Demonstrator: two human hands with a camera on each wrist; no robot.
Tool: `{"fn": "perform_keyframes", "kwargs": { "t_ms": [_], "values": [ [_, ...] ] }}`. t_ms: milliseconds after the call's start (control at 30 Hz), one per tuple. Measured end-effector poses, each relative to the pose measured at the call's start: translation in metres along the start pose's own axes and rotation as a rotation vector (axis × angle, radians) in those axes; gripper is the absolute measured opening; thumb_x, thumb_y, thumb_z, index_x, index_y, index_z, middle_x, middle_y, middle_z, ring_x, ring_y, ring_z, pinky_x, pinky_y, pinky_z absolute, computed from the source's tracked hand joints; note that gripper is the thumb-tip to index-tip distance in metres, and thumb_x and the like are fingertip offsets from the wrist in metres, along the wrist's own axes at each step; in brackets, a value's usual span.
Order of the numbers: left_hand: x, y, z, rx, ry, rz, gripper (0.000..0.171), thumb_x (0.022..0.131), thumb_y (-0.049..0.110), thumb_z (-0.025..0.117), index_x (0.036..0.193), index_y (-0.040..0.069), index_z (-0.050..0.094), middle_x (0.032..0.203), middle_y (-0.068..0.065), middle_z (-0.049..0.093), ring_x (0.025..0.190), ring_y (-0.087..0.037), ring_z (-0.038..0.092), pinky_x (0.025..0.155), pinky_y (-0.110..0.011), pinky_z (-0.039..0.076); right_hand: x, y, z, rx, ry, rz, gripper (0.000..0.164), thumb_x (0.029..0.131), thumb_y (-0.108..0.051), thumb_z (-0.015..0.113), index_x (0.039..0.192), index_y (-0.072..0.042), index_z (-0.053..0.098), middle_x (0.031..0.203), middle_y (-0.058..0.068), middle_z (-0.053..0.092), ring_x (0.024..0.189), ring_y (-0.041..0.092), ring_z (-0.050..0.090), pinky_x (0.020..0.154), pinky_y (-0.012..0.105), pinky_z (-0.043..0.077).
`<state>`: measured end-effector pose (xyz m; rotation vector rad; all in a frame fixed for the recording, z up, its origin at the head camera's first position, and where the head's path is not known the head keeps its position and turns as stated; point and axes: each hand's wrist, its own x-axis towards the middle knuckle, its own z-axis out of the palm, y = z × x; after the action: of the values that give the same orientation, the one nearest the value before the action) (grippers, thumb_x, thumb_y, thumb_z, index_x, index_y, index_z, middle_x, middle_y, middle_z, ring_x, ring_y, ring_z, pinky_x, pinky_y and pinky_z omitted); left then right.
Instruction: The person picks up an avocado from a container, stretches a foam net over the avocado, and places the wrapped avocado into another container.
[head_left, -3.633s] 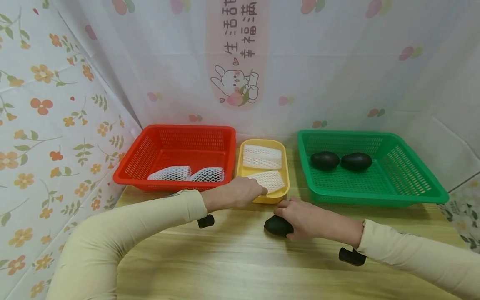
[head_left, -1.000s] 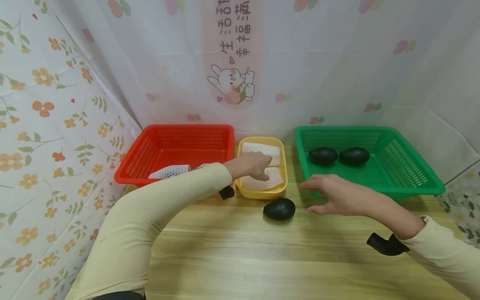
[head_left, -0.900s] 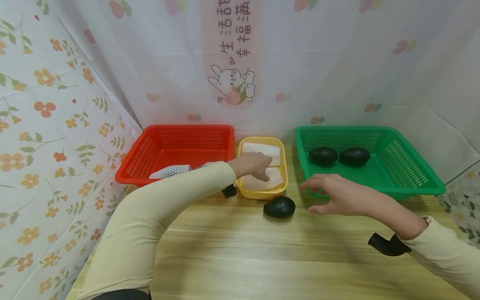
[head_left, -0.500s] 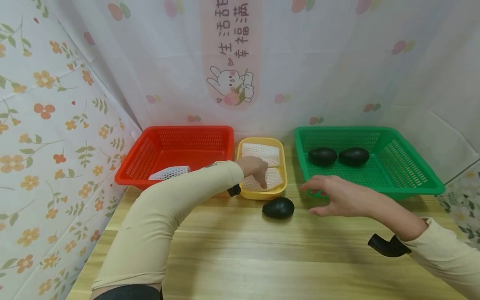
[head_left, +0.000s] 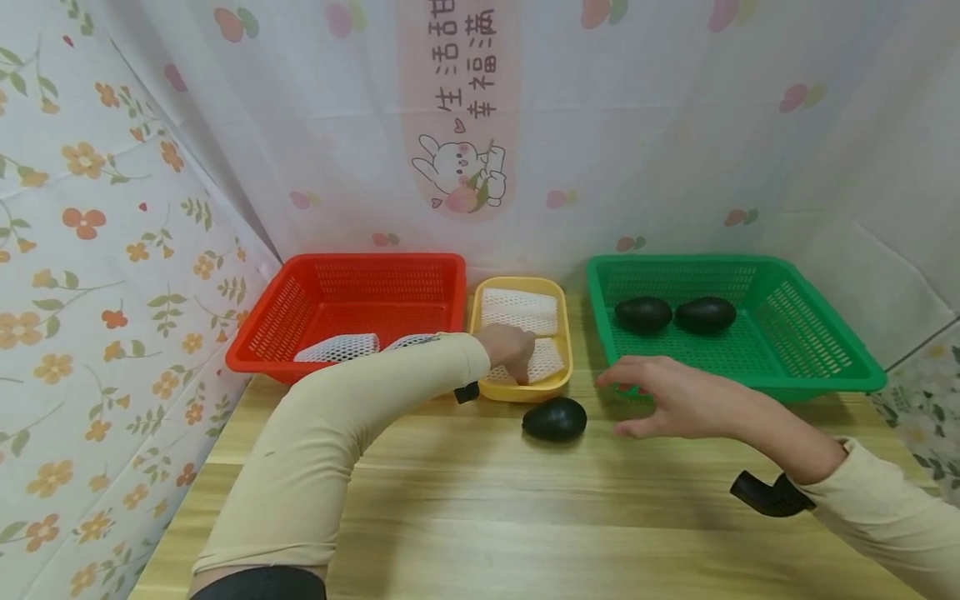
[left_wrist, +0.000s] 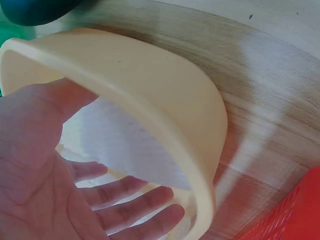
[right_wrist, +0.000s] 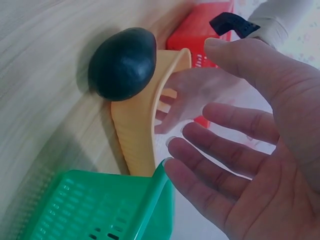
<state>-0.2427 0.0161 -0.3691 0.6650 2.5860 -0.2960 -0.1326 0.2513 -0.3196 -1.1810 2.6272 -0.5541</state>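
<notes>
My left hand (head_left: 510, 348) reaches down into the yellow tray (head_left: 567, 367), over the nearer white foam net sleeve (head_left: 545, 360). In the left wrist view its thumb and fingers stand apart, with the white foam net (left_wrist: 125, 142) just beyond them. A second foam net sleeve (head_left: 519, 310) lies behind it in the tray. My right hand (head_left: 678, 396) hovers at the near left corner of the green basket (head_left: 765, 383), fingers spread and holding nothing. Between that hand and the tray, a dark avocado (head_left: 555, 419) lies bare on the table, touched by neither hand.
Two dark avocados (head_left: 643, 314) sit inside the green basket at the right. At the left stands a red basket (head_left: 360, 275) holding two items in white foam net (head_left: 337, 348), one partly behind my left sleeve. A patterned curtain hangs behind.
Earlier my right hand held the avocado on the table; it has let go and moved right. My left hand has shifted over the yellow tray and lowered toward the nearer net.
</notes>
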Motion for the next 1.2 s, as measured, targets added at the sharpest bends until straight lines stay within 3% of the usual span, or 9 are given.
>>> {"fn": "perform_keyframes", "kwargs": {
  "t_ms": [300,500,667,800,967,1200],
  "values": [
    [0.000,-0.005,0.005,0.022,0.068,0.085,0.038,0.098,0.027,0.064,0.129,0.011,0.053,0.101,-0.003,0.062,0.087,-0.016,0.056,0.077,-0.033,0.051,0.005,0.001,0.003,-0.010,-0.007,-0.015,0.047,0.088,-0.030,0.082,0.127,-0.009,0.066,0.123,0.002,0.063,0.099,0.017,0.063,0.079,0.038,0.056],
    [0.003,-0.011,0.003,0.015,0.075,0.120,0.036,0.100,0.027,0.063,0.130,0.012,0.053,0.101,-0.002,0.061,0.087,-0.017,0.057,0.076,-0.035,0.052,0.008,0.001,0.003,-0.021,-0.004,-0.017,0.047,0.088,-0.031,0.082,0.126,-0.009,0.066,0.121,0.001,0.064,0.097,0.015,0.062,0.078,0.038,0.056],
    [0.002,-0.015,-0.004,0.024,0.148,0.161,0.035,0.098,0.024,0.064,0.130,0.014,0.053,0.101,-0.002,0.061,0.085,-0.021,0.058,0.072,-0.035,0.052,0.009,0.002,0.001,-0.021,0.004,-0.017,0.047,0.089,-0.035,0.081,0.126,-0.010,0.066,0.121,-0.001,0.063,0.096,0.015,0.062,0.077,0.038,0.055],
    [-0.004,-0.019,-0.012,0.040,0.219,0.213,0.039,0.099,0.018,0.062,0.137,0.015,0.053,0.107,-0.004,0.064,0.086,-0.022,0.059,0.071,-0.035,0.053,0.009,0.003,0.001,-0.016,0.007,-0.001,0.048,0.090,-0.038,0.079,0.127,-0.011,0.066,0.122,-0.003,0.063,0.098,0.014,0.063,0.079,0.038,0.056],
    [-0.016,-0.027,-0.019,-0.004,0.286,0.247,0.050,0.099,0.012,0.060,0.148,0.014,0.048,0.124,-0.008,0.064,0.094,-0.022,0.059,0.081,-0.036,0.053,0.009,0.004,0.002,0.004,0.019,0.016,0.051,0.090,-0.043,0.077,0.127,-0.011,0.065,0.121,-0.003,0.063,0.100,0.017,0.064,0.082,0.042,0.056],
    [-0.034,-0.040,-0.016,0.013,0.396,0.257,0.039,0.098,0.010,0.055,0.136,0.014,0.053,0.113,-0.005,0.064,0.090,-0.022,0.061,0.068,-0.034,0.051,0.009,0.006,0.001,0.012,0.030,0.019,0.047,0.089,-0.034,0.080,0.128,-0.011,0.064,0.120,-0.004,0.064,0.100,0.015,0.064,0.080,0.035,0.056]
  ]
}}
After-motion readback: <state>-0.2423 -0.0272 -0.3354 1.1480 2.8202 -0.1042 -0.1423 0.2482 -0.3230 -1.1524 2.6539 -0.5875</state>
